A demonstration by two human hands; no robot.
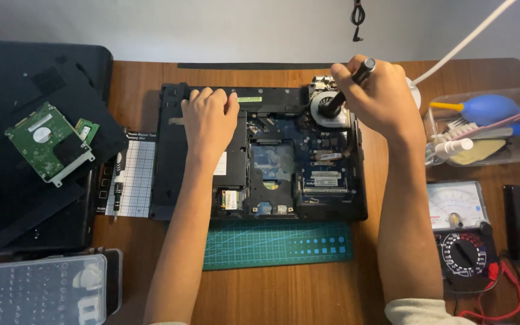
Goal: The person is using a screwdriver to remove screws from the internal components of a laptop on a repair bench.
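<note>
Right hand (377, 90) gripped brush (345, 90), bristles down on fan (327, 108) at hand's 8 o'clock; left hand (209, 117) lay flat, open, on laptop (176, 180).

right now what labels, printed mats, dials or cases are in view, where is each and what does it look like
Hard drive label: white sticker on green board, far left.
Repair mat: white grid sheet, black edge, left of the laptop base.
Cutting mat: green, pale lines, under the laptop's near edge.
Multimeter: white dial face, black knob, right.
Bit case: clear, rectangular, bottom left.
Laptop stickers: small, white.
</note>
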